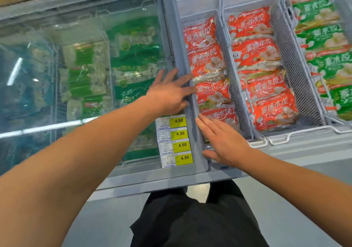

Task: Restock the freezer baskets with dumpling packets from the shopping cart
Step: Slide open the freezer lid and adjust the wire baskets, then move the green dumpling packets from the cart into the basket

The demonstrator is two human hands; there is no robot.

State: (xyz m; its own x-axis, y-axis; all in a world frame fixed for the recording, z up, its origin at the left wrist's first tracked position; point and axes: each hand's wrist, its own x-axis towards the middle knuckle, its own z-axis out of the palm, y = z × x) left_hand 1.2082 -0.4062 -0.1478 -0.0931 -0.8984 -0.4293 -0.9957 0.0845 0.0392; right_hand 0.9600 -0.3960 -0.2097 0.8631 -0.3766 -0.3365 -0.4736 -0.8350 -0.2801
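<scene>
Red dumpling packets (206, 61) fill a narrow mesh freezer basket (222, 42), and more red packets (261, 56) lie in the basket to its right (297, 69). Green dumpling packets (323, 37) fill the far-right basket. My left hand (169, 92) lies flat with straight fingers on the grey frame of the sliding glass lid (182, 56). My right hand (221, 140) is flat too, its fingers against the same frame's near end, over the nearest red packet. Neither hand holds anything. The shopping cart is not in view.
The glass lid (85, 65) covers the left part of the freezer, with green packets under it. Yellow 4.50 price labels (175, 140) stick to the glass near the frame. The freezer's grey front rim (171, 180) runs before my legs.
</scene>
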